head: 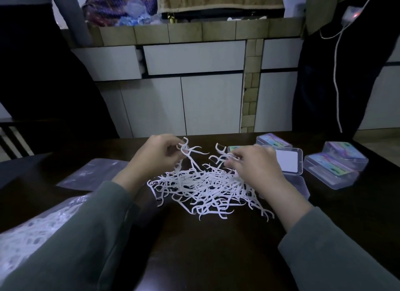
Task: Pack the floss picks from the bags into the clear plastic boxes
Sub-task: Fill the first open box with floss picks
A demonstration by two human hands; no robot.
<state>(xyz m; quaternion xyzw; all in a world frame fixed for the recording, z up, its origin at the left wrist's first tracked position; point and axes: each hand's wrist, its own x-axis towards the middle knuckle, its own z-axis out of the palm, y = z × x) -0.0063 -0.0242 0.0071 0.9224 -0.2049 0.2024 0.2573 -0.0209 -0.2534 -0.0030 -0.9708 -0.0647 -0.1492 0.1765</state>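
Your left hand [159,154] is raised just above the far left edge of the pile, fingers curled and pinching a small bunch of floss picks [185,150] with their forked heads pointing up and away from you. Your right hand [254,165] sits lower, at the far right edge of the same pile, fingers bent down into the picks; you look to be gathering a few there, but the fingertips are hidden by the back of the hand, so how many it grips cannot be told.

Between and just in front of your hands lies the loose heap of picks [205,189] on the dark table [216,247]. They are tangled, handles crossing every way, so the heap has no single long axis; any bunch you lift needs lining up before it goes in.

What matters for the coming move: the open clear box [287,160] lies just beyond your right hand, almost touching it, and well apart from your left. So the right hand is the nearer one for loading, and the left bunch would have to cross over the pile. Further right stand closed boxes [333,169] with coloured labels.

At your left, near the sleeve, lie the bags [91,173], one flat and one in the near corner full of picks.
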